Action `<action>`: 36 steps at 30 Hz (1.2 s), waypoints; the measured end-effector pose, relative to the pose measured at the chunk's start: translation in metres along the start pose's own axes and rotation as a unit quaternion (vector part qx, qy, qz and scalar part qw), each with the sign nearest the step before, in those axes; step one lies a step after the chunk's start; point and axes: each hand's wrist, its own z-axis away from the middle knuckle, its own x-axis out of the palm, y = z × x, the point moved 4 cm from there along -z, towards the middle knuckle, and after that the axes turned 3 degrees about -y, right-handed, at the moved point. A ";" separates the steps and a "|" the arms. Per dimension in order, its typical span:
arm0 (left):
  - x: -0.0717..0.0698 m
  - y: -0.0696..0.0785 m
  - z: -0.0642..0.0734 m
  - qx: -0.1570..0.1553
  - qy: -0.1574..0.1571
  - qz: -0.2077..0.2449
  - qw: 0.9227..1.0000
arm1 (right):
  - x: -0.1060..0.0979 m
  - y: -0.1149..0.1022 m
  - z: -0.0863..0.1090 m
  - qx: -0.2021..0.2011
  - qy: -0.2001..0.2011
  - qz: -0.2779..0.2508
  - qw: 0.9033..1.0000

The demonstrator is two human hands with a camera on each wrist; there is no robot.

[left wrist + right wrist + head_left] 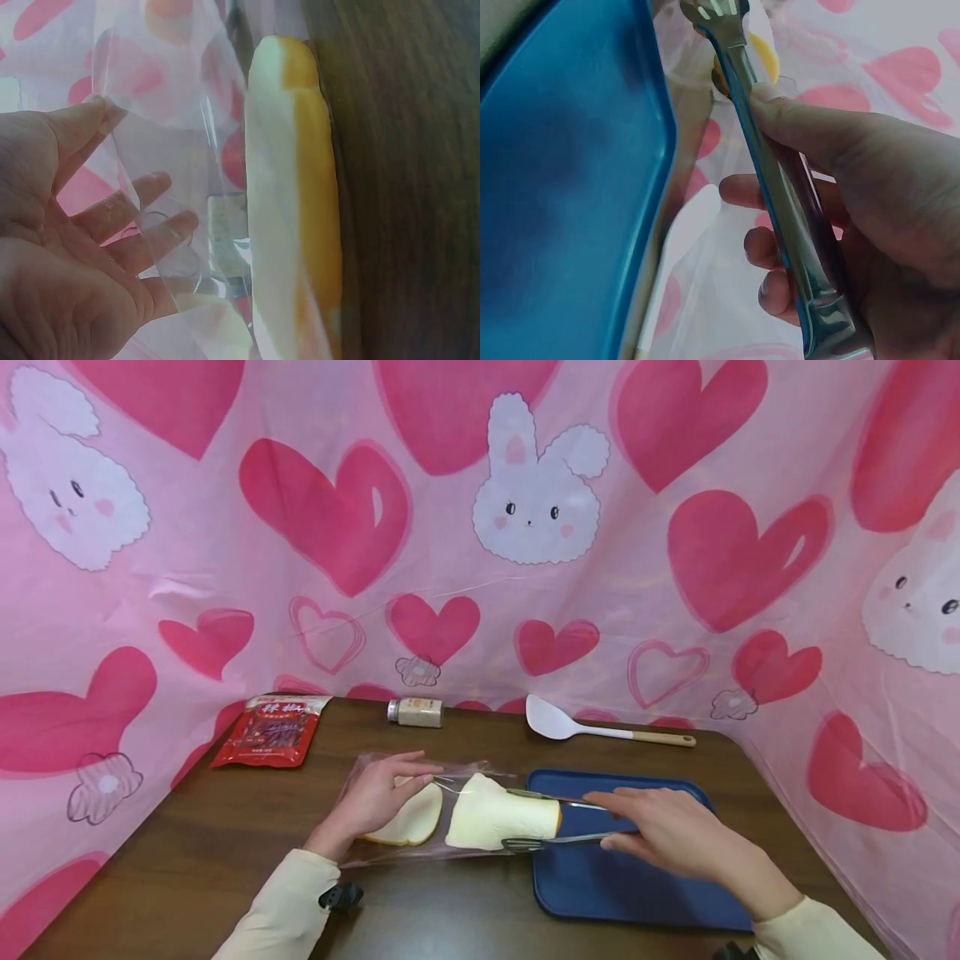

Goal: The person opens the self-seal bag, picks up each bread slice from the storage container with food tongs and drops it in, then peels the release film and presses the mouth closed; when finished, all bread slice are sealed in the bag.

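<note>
Thumb and index finger of my left hand (pixel 378 797) pinch the edge of a clear plastic bag (pixel 169 112), the other fingers spread behind the film. A bread slice (pixel 411 818) lies in the bag beside that hand. My right hand (pixel 667 827) grips metal tongs (pixel 780 180), thumb on one arm and fingers on the other. Between the slotted ends of the tongs is a second bread slice (pixel 502 817), bent and narrowed at its right end. This slice overlaps the bag's right part, its crusted end reaching the blue tray's left edge (pixel 538 877).
Under my right hand is the blue tray, on a dark wooden table (pixel 427 910). Along the back lie a spice jar (pixel 418 712) on its side and a white spatula (pixel 555 720) with a wooden handle. A red packet (pixel 273 732) lies back left. Heart-printed cloth (pixel 442 552) walls the table.
</note>
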 end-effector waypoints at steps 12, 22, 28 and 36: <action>-0.001 0.002 0.002 0.044 0.033 -0.012 0.998 | 0.014 -0.001 -0.027 -0.002 -0.027 -0.053 0.998; 0.001 0.006 0.000 0.031 0.033 0.011 0.999 | 0.009 0.000 -0.029 -0.003 -0.041 -0.061 0.997; 0.003 0.006 -0.002 0.053 0.030 0.016 0.998 | 0.008 0.001 -0.032 -0.003 -0.053 -0.062 0.997; 0.003 0.005 -0.001 0.041 0.019 0.049 0.998 | 0.011 0.000 -0.037 0.016 -0.015 -0.046 0.999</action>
